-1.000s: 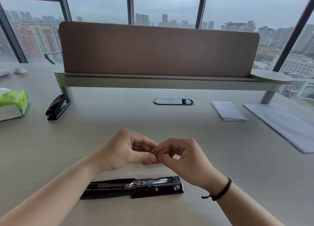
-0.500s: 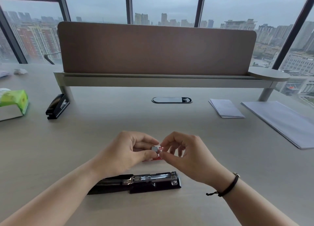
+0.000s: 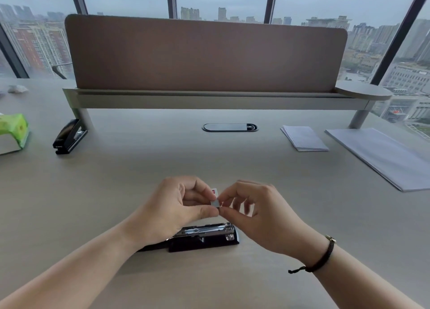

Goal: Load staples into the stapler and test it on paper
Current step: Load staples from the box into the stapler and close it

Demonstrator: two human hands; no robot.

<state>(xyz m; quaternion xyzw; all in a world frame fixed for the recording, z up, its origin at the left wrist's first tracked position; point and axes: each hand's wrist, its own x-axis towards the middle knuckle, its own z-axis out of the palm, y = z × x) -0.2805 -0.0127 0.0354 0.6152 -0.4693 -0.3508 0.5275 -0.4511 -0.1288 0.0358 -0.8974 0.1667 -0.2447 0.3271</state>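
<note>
Raised slightly since earlier: staple strip (image 3: 216, 203), pinched at both ends between left hand (image 3: 176, 206) and right hand (image 3: 258, 213) grip. Positioned above opened stapler (image 3: 204, 236) on bench (image 3: 139, 169). Magazine exposed, not yet loaded. Paper (image 3: 304, 137) well apart, untested.

Counts, head view:
- Staplers: 2. One opened flat (image 3: 204, 237) just under the hands, one closed (image 3: 69, 136) far left of the left hand, beyond it.
- Hands: 2, left hand (image 3: 174, 212) and right hand (image 3: 263, 218), fingertips meeting.
- Staple strips: 1, small grey strip (image 3: 216, 203) pinched between both hands.
- Staple boxes: 1, red-white bit (image 3: 215, 190) showing just behind the fingertips.
- Paper: 2 lots, small stack (image 3: 303, 137) and large stack (image 3: 381, 156), both beyond and right of the right hand.
- Tissue packs: 1, green (image 3: 12, 132), far left.
- Bracelets: 1 (image 3: 322, 257), right wrist.
</note>
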